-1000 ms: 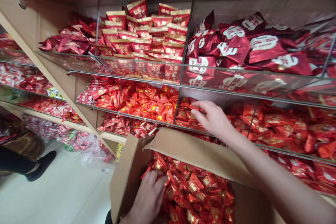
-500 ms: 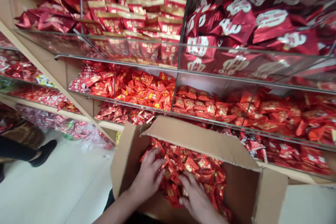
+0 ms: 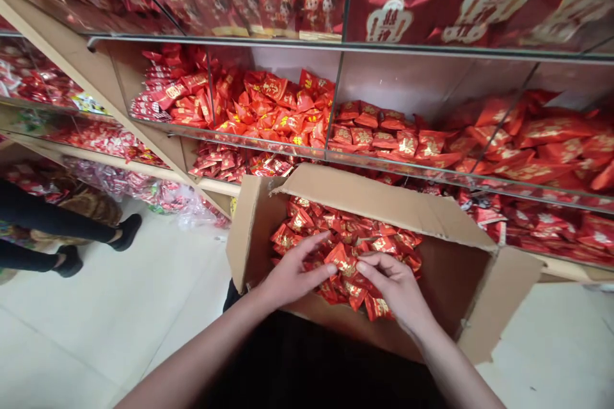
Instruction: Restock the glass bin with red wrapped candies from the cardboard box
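Small red packets with gold print (image 3: 384, 243) lie heaped in an open cardboard box (image 3: 446, 287). My right hand (image 3: 391, 278) pinches the edge of one red packet (image 3: 344, 260) between thumb and fingers, above the heap. On the other side of that packet is my left hand (image 3: 295, 273), its fingers and thumb spread apart. The left thumb tip is close to the packet, and whether it touches cannot be made out. Part of the heap is hidden behind both hands.
Behind the box, shelves with clear fronts (image 3: 268, 140) hold red packets, with larger dark red bags (image 3: 398, 13) above. The box's back flap (image 3: 374, 201) leans toward the shelves. At left, another person's legs (image 3: 62, 217) stand on the pale floor (image 3: 119, 307).
The view has tipped downward. My hands have lifted from within the heap, and the right one has taken hold of a red packet. The other person's legs show more fully.
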Motion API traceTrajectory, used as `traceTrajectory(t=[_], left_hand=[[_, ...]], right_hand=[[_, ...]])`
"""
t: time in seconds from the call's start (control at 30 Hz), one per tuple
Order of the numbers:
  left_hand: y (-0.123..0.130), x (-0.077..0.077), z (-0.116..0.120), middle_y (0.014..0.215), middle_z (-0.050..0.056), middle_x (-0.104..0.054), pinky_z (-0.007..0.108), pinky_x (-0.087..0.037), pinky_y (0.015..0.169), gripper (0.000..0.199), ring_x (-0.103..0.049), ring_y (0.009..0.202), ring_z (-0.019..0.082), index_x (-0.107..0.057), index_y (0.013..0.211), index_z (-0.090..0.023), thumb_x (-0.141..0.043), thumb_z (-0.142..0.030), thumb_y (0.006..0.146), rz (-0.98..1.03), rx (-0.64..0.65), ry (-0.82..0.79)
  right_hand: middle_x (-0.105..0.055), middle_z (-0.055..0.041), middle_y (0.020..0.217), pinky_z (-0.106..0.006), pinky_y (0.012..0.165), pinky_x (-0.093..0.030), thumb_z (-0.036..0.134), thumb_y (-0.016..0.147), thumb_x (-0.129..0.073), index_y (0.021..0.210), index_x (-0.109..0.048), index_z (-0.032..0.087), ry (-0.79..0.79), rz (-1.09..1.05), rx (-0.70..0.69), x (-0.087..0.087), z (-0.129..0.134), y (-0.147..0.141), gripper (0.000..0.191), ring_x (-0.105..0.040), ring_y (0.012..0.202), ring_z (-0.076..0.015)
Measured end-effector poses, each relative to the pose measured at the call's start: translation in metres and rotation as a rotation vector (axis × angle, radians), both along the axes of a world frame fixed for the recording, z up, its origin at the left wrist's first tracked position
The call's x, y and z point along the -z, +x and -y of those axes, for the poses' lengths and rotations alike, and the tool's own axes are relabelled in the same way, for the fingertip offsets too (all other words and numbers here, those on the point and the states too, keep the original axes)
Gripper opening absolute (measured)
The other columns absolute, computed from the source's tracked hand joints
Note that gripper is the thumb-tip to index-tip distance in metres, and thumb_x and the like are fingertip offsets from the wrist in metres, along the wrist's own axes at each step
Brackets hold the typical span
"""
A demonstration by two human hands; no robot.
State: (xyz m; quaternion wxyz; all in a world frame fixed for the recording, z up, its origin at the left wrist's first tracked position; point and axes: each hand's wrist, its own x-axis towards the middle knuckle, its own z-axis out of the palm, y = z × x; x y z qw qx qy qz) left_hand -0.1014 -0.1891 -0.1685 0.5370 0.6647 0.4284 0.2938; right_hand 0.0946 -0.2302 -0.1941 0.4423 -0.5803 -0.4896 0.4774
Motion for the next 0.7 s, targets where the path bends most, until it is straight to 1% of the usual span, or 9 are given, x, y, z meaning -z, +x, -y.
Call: traceTrajectory(t=[0.07, 0.1, 0.17, 0.23, 0.37, 0.47, 0.53, 0.63, 0.7], left_hand=[[0.011, -0.006, 0.002, 0.109, 0.006, -0.060, 0.032, -0.043, 0.084, 0.044, -0.056, 0.097, 0.019, -0.052, 0.113, -0.019, -0.064, -0.029, 0.072, 0.124, 0.070, -0.150], [0.016, -0.009, 0.003, 0.097, 0.005, -0.064, 0.030, -0.045, 0.079, 0.034, -0.058, 0.087, 0.018, -0.058, 0.103, -0.017, -0.063, -0.030, 0.072, 0.183, 0.075, -0.212], [0.022, -0.015, 0.002, 0.078, 0.001, -0.063, 0.025, -0.045, 0.070, 0.020, -0.057, 0.071, 0.012, -0.061, 0.085, -0.014, -0.062, -0.030, 0.073, 0.288, 0.028, -0.292], [0.025, -0.019, 0.001, 0.071, -0.002, -0.060, 0.022, -0.044, 0.064, 0.019, -0.054, 0.063, 0.009, -0.060, 0.082, -0.015, -0.063, -0.031, 0.072, 0.354, -0.033, -0.341], [0.026, -0.021, 0.001, 0.065, -0.004, -0.057, 0.019, -0.041, 0.055, 0.021, -0.048, 0.055, 0.007, -0.061, 0.081, -0.015, -0.063, -0.034, 0.072, 0.361, -0.073, -0.383], [0.028, -0.018, 0.001, 0.069, -0.003, -0.059, 0.020, -0.042, 0.063, 0.020, -0.051, 0.063, 0.008, -0.064, 0.081, -0.016, -0.062, -0.034, 0.073, 0.387, -0.121, -0.371], [0.029, -0.017, 0.001, 0.086, 0.000, -0.062, 0.024, -0.042, 0.078, 0.018, -0.054, 0.081, 0.012, -0.067, 0.084, -0.018, -0.061, -0.033, 0.074, 0.395, -0.165, -0.311], [0.030, -0.021, 0.003, 0.104, 0.004, -0.058, 0.029, -0.037, 0.091, 0.019, -0.050, 0.101, 0.018, -0.069, 0.087, -0.019, -0.062, -0.031, 0.073, 0.380, -0.202, -0.256], [0.029, -0.025, 0.004, 0.108, 0.007, -0.057, 0.030, -0.038, 0.091, 0.020, -0.049, 0.104, 0.020, -0.070, 0.085, -0.019, -0.064, -0.032, 0.071, 0.390, -0.204, -0.289]], right_hand=[[-0.061, -0.0006, 0.074, -0.026, 0.069, -0.043, 0.036, 0.072, -0.061, 0.069, -0.060, 0.018, -0.029, -0.153, 0.038, -0.015, 0.003, -0.005, 0.019, -0.055, 0.070, -0.0137], [-0.060, 0.0006, 0.070, -0.025, 0.066, -0.042, 0.036, 0.072, -0.062, 0.067, -0.059, 0.018, -0.029, -0.198, 0.058, -0.020, 0.004, -0.008, 0.019, -0.053, 0.067, -0.0122], [-0.057, 0.0025, 0.065, -0.022, 0.062, -0.041, 0.035, 0.073, -0.061, 0.065, -0.056, 0.018, -0.019, -0.249, 0.105, -0.024, 0.005, -0.015, 0.020, -0.050, 0.061, -0.0100], [-0.056, 0.0032, 0.063, -0.021, 0.060, -0.041, 0.035, 0.074, -0.060, 0.066, -0.055, 0.018, -0.006, -0.273, 0.133, -0.024, 0.005, -0.019, 0.019, -0.049, 0.059, -0.0095], [-0.057, 0.0024, 0.066, -0.022, 0.062, -0.041, 0.035, 0.076, -0.058, 0.070, -0.055, 0.019, 0.038, -0.236, 0.126, -0.015, 0.003, -0.021, 0.017, -0.050, 0.062, -0.0107], [-0.057, 0.0001, 0.070, -0.025, 0.065, -0.042, 0.035, 0.076, -0.057, 0.070, -0.055, 0.019, 0.083, -0.118, 0.095, -0.010, 0.002, -0.020, 0.017, -0.051, 0.067, -0.0131], [-0.059, -0.0022, 0.078, -0.027, 0.068, -0.044, 0.035, 0.076, -0.057, 0.077, -0.057, 0.019, 0.084, -0.060, 0.068, -0.007, 0.002, -0.020, 0.016, -0.053, 0.072, -0.0152], [-0.060, -0.0064, 0.100, -0.029, 0.076, -0.045, 0.035, 0.074, -0.059, 0.099, -0.054, 0.021, 0.060, -0.086, 0.026, -0.007, 0.003, -0.022, 0.029, -0.056, 0.086, -0.0183], [-0.060, -0.0068, 0.102, -0.029, 0.079, -0.045, 0.034, 0.074, -0.059, 0.100, -0.053, 0.021, 0.041, -0.133, 0.003, -0.008, 0.005, -0.027, 0.030, -0.056, 0.090, -0.0188]])
